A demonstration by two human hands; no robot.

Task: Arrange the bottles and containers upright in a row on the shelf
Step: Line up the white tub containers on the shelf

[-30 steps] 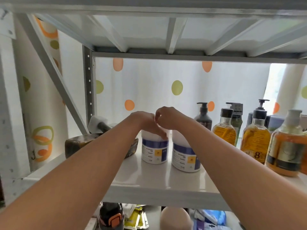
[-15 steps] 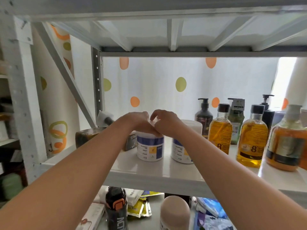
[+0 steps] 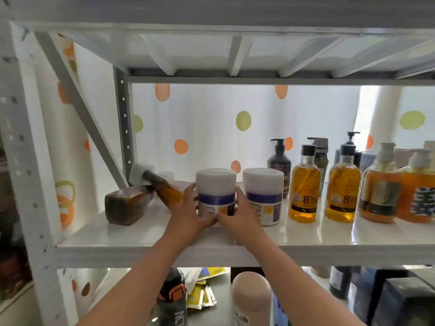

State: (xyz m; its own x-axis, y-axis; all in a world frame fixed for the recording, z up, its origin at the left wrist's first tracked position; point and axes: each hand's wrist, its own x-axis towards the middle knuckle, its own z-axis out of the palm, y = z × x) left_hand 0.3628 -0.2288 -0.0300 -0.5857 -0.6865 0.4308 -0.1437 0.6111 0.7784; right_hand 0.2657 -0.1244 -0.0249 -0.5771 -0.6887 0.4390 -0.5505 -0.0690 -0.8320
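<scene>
Two white tubs with purple bands stand upright on the white shelf (image 3: pixel 141 241). The left tub (image 3: pixel 216 184) is clasped low on both sides by my left hand (image 3: pixel 189 210) and my right hand (image 3: pixel 237 214). Close to its right stands the second tub (image 3: pixel 263 184), untouched. Left of my hands, two brown bottles lie on their sides: a squat dark one (image 3: pixel 127 205) and a white-capped one (image 3: pixel 160 187) leaning over it. To the right, amber bottles (image 3: pixel 304 196) (image 3: pixel 342 198) and orange pump bottles (image 3: pixel 380 196) stand upright in a row.
Dark pump bottles (image 3: pixel 279 165) stand behind the row near the dotted curtain. A diagonal brace (image 3: pixel 77 107) and a post (image 3: pixel 123 128) bound the shelf's left end. Below, a black bottle (image 3: pixel 171 300), a beige container (image 3: pixel 251 297) and packets crowd the lower shelf.
My hands have dropped from the tubs' lids to the lower sides of the left tub. The view has pulled back and lowered, showing more of the shelf front.
</scene>
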